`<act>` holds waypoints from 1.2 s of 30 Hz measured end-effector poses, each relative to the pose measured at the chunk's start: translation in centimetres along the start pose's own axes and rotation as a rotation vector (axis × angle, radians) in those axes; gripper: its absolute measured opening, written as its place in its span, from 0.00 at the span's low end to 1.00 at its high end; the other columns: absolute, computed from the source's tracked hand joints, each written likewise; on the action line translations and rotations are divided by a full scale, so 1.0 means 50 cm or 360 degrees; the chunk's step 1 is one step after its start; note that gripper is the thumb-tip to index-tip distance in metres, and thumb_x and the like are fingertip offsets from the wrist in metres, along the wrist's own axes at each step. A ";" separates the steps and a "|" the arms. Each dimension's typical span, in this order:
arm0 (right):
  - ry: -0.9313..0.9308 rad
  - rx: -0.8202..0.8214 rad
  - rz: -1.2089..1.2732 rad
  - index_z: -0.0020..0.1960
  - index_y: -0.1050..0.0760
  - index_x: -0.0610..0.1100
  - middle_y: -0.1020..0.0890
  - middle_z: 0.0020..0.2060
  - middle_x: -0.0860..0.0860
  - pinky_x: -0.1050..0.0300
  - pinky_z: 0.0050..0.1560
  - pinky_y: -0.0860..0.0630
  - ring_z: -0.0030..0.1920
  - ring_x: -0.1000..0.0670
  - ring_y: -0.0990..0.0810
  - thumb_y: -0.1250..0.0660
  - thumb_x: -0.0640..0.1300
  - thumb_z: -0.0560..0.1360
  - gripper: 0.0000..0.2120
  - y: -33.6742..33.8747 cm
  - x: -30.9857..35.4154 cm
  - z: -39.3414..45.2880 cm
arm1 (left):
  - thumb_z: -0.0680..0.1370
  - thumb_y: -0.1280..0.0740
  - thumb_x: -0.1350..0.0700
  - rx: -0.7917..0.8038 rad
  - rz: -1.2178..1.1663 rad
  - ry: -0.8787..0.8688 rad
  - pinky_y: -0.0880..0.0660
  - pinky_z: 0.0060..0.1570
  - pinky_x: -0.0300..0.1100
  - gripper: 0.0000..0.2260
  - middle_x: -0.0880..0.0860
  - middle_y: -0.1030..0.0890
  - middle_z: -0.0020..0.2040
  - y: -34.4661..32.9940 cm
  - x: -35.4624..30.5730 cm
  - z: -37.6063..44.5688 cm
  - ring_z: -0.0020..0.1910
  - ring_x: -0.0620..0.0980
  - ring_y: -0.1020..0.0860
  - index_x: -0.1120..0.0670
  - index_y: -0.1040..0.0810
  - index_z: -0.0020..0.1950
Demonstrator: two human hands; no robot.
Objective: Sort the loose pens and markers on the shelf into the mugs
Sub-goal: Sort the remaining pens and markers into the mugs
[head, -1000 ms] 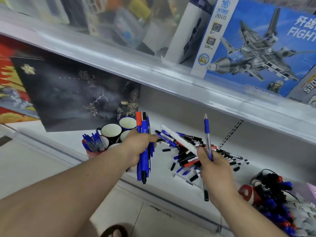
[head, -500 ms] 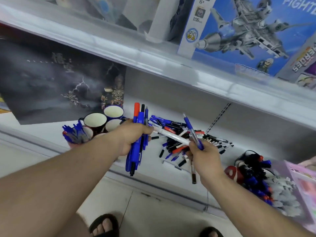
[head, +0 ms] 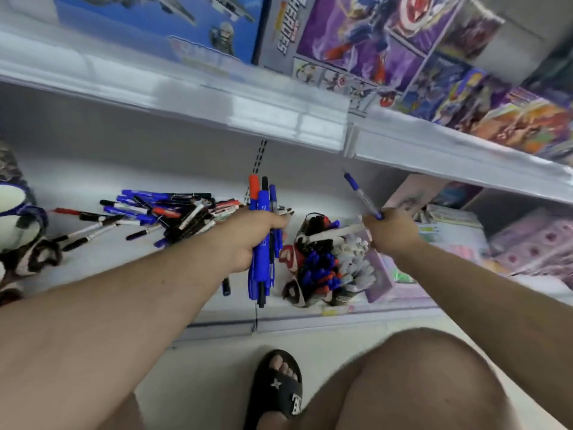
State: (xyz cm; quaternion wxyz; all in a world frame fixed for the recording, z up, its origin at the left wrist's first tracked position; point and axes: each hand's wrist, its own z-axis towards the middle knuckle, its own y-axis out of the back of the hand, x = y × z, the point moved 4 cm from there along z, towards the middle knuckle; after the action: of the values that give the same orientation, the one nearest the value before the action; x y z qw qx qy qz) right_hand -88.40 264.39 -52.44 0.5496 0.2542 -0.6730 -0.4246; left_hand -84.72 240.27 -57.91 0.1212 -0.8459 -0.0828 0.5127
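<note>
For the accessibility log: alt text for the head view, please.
A person's left hand grips a bundle of blue pens while the right hand holds a blue pen and a white marker, above a shelf with a loose pile of pens.

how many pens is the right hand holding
2. A blue-capped clear pen sticks up and to the left from the right hand, and a white marker juts left from it over the full containers. The fist could hide more.

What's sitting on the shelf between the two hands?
In the head view, a container packed with markers stands between the left hand and right hand, lower down.
</note>
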 end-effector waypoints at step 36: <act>-0.0006 0.0176 -0.0986 0.57 0.23 0.42 0.20 0.55 0.41 0.48 0.63 0.29 0.59 0.39 0.24 0.45 0.54 0.82 0.19 -0.253 -0.194 0.321 | 0.75 0.27 0.56 -0.0281 -0.0132 0.0108 0.26 0.25 0.38 0.06 0.52 0.18 0.41 -0.009 0.062 0.158 0.33 0.44 0.19 0.54 0.21 0.50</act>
State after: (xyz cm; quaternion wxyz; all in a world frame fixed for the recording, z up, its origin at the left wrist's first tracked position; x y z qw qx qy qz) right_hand -102.72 270.48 -68.83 0.3783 0.4758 -0.5866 -0.5351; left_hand -90.30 242.46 -63.89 0.0700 -0.8660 -0.1586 0.4690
